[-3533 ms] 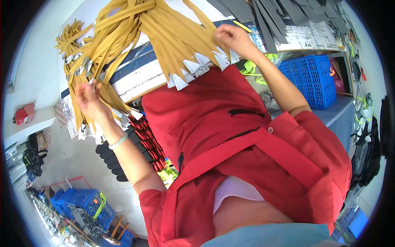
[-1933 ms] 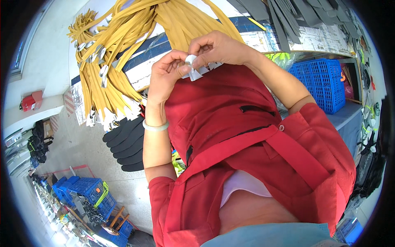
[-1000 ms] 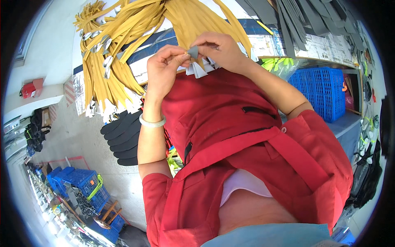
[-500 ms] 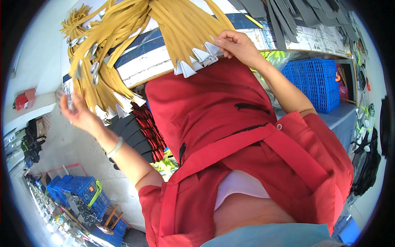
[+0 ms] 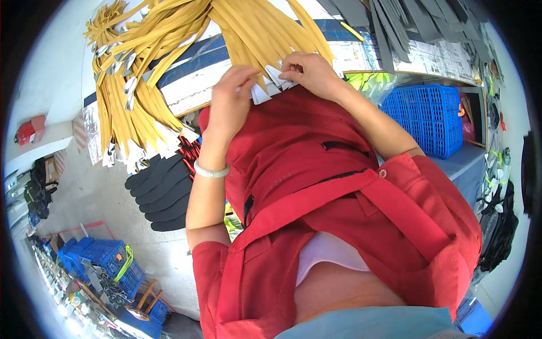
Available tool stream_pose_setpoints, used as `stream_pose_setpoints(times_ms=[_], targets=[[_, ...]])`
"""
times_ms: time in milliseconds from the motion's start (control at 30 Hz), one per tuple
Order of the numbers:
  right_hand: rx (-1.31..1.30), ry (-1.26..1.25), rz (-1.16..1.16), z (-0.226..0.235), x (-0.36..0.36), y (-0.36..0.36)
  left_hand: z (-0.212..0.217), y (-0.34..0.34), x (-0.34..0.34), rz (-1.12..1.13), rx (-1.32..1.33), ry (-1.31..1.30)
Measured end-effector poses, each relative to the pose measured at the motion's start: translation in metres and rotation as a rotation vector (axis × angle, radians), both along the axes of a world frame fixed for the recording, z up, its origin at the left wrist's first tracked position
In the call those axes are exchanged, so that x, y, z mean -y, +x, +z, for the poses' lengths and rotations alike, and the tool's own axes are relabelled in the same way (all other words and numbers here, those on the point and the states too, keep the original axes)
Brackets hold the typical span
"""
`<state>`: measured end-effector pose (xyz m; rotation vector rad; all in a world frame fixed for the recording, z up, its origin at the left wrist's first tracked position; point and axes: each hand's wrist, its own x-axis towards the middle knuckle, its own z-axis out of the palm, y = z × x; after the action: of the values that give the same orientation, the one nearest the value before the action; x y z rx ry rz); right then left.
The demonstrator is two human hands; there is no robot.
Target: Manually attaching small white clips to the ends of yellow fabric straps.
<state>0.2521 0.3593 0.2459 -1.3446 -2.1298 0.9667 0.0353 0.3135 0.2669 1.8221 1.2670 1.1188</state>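
A bundle of mustard-yellow fabric strips (image 5: 262, 34) hangs over the near edge of the table, with folded white ends (image 5: 261, 95) towards me. My right hand (image 5: 311, 73) is closed at these ends, thumb and forefinger pinching one white-ended strip. Close beside it, my left hand (image 5: 230, 104) bends over the left side of the same bundle. Its fingers are curled together, and whatever lies between them is hidden. More yellow strips (image 5: 127, 107) with white tips drape over the table edge farther left.
Grey strips (image 5: 389, 28) lie at the far right of the white and blue table surface (image 5: 192, 85). Below on the right stands a blue crate (image 5: 423, 118). Black curved pieces (image 5: 164, 192) are stacked at my left, and more blue crates (image 5: 110, 260) stand on the floor.
My left hand has swung right, from beside the left strips to the middle bundle, and its fingers have closed. My right hand has shifted slightly left and down along the white ends.
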Motion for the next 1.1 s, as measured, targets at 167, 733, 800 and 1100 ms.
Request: stream_pose_setpoints(times_ms=[167,733,800,1100], targets=[[-0.003,0.126,0.089,0.027,-0.003,-0.009,0.001,0.023,-0.017,-0.164,-0.113,0.157],[-0.357,-0.025,0.305,0.026,-0.011,-0.029,-0.007,-0.017,-0.017,-0.12,0.242,-0.151],[-0.454,-0.167,0.248,0.041,-0.009,-0.033,0.001,-0.02,-0.018,-0.142,0.365,-0.207],[-0.569,0.152,0.229,0.04,-0.009,-0.05,0.008,-0.027,-0.021,-0.087,0.67,-0.277]])
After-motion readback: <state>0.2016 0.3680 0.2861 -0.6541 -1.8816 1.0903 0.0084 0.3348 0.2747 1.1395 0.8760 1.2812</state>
